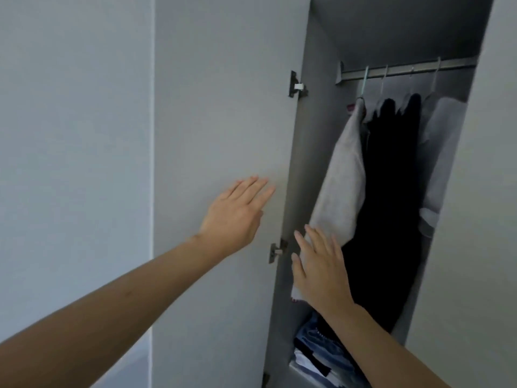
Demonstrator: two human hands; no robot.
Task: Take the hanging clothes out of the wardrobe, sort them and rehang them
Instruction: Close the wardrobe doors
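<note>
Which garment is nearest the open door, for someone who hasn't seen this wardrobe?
Find the metal rail across the top of the open wardrobe. The leftmost hanger holds a light grey garment, beside the black clothes. It alone swings out towards the door, with the right hand at its lower edge.

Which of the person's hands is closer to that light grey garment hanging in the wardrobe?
The right hand: its fingers lie over the lower edge of the grey garment. The left hand is off to the left, flat against the open door.
</note>
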